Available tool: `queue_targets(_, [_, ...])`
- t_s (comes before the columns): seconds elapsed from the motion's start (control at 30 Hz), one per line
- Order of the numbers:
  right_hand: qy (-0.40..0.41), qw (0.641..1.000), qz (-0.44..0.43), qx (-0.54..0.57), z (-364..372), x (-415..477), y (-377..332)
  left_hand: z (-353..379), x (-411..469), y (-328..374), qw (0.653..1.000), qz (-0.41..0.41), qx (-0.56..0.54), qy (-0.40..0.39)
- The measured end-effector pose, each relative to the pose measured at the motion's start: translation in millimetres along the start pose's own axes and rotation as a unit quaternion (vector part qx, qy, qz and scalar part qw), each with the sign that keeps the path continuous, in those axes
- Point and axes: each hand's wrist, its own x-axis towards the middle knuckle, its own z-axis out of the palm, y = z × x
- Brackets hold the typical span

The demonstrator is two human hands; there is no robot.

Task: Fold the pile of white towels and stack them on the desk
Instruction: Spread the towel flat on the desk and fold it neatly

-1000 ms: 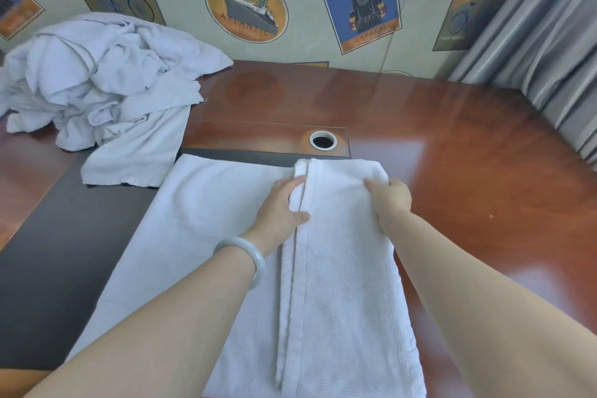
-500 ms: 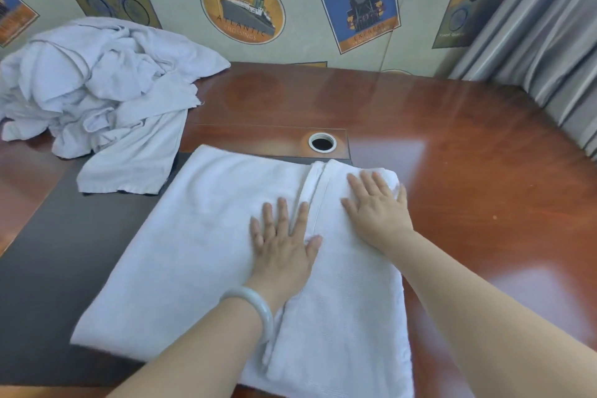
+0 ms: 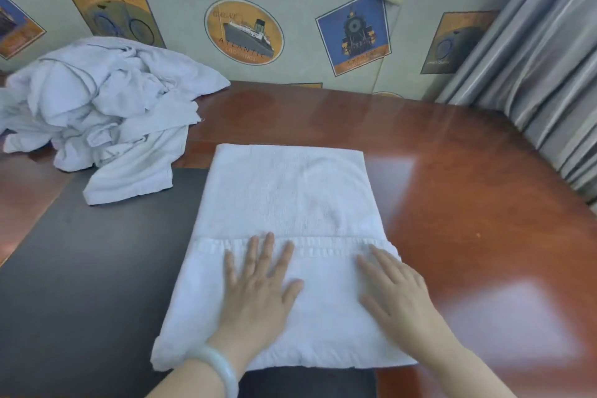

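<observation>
A folded white towel lies flat in the middle of the desk, its hemmed edge running across it near my fingertips. My left hand, with a pale bangle on the wrist, presses flat on the near half of the towel, fingers straight and spread. My right hand lies flat on the towel's near right part, fingers straight. A crumpled pile of white towels sits at the back left of the desk, against the wall.
A dark mat covers the desk's left front, under the towel's left side. Polished red-brown wood stretches to the right. Grey curtains hang at the right; a wall with poster prints stands behind.
The towel now lies as a narrower folded rectangle, covering the desk's cable hole. Both hands slid back toward me and press flat on its near half.
</observation>
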Motion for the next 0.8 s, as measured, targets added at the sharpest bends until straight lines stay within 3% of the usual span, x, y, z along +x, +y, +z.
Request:
queue_targets(0.07, [-0.030,0.999,-0.003,0.035,5,6,2,8,-4,-9,1.000,-0.005,0.009,-0.006])
queue_targets(0.13, [0.020,0.987,0.034,0.153,-1,10,5,6,-1,-8,1.000,-0.011,0.005,-0.001])
queue_targets(0.23, [0.151,0.900,0.223,0.344,-21,6,12,0,3,6,1.000,-0.015,-0.014,0.003])
queue_targets(0.3, [0.122,0.861,0.301,0.392,-27,2,16,-13,12,26,0.998,0.040,-0.038,-0.036])
queue_targets(0.37, [0.062,0.852,0.300,0.424,-25,-1,16,-24,30,51,0.989,0.112,-0.081,-0.051])
queue_targets(0.43, [0.056,0.861,0.283,0.419,-24,-2,15,-33,55,80,0.982,0.151,-0.085,-0.079])
queue_targets(0.53, [0.097,0.866,0.266,0.411,-25,-2,15,-42,86,110,0.985,0.124,-0.073,-0.098])
queue_targets(0.63, [0.153,0.846,0.240,0.450,-27,7,21,-56,102,118,0.964,0.089,-0.165,-0.188])
queue_targets(0.7, [0.109,0.786,0.220,0.568,-36,19,24,-68,104,114,0.946,0.144,-0.218,-0.193])
queue_targets(0.77, [-0.009,0.687,0.216,0.694,-45,27,30,-82,104,106,0.931,0.186,-0.255,-0.184])
queue_targets(0.8, [-0.082,0.673,0.211,0.704,-49,27,34,-89,103,105,0.923,0.194,-0.273,-0.186])
